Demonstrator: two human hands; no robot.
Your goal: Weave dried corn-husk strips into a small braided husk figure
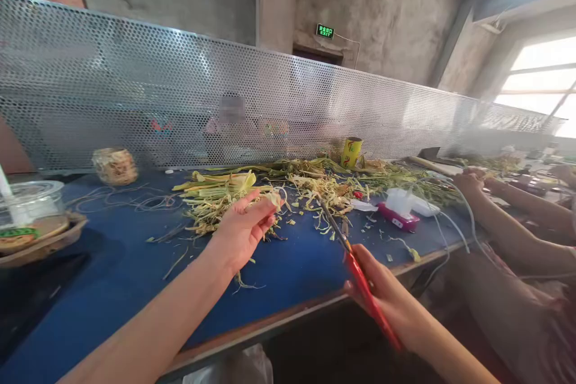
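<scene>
My left hand (243,225) is over the table, thumb and fingers pinched around a small pale plant piece (274,198). In my right hand (382,291) is a pair of red-handled scissors (360,276). Their dark metal blades point forward and left, over the scraps. Beside and behind my left hand lies a heap of yellow-green plant stalks (211,195) with stringy roots. Dry trimmings (321,189) are strewn past the scissor tips. Whether the blades are parted is hard to see.
The blue table (292,270) ends at a wooden front edge. A clear cup (33,207) and a jar (115,166) stand left. A yellow can (351,152), a pink power strip (396,217) and cables lie right. Another person's arms (517,210) reach in there. A perforated metal screen (180,96) backs the table.
</scene>
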